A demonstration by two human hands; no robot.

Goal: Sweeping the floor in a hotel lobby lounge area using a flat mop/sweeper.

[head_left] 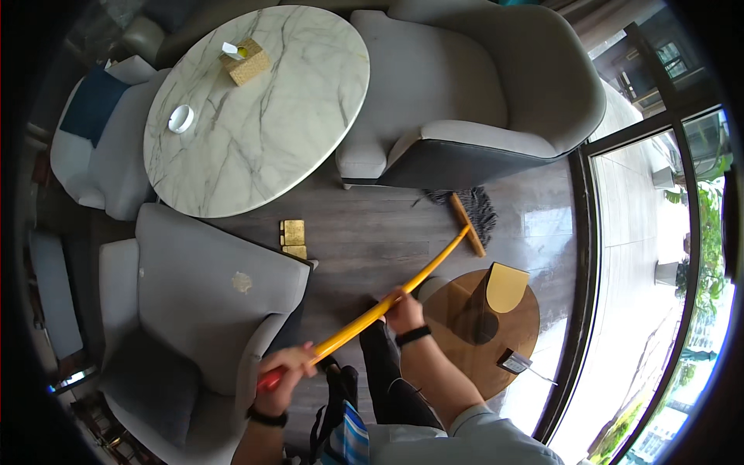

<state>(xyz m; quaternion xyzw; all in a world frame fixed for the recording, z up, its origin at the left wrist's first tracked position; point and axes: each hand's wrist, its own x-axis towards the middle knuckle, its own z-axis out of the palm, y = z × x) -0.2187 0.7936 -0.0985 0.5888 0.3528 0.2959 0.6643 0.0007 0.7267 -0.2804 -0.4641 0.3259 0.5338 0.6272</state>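
I hold a mop with a long yellow handle [353, 328] in both hands. My left hand [280, 378] is closed around its red top end, close to the grey armchair's arm. Farther down the handle, my right hand [405, 313] is wrapped round the yellow pole. The handle slants away to the far right and meets a wooden crossbar. From the crossbar, the mop's dark grey strands [482, 215] lie on the wood-look floor [372, 232], some reaching to the lower edge of an armchair.
Around the floor stand an oval marble table [271, 147], a big grey armchair [496, 93], a nearer grey armchair [194, 287] and a round wooden side table [515, 333]. A gold floor socket [293, 232] has its lid raised. Glass doors [620, 209] line the right.
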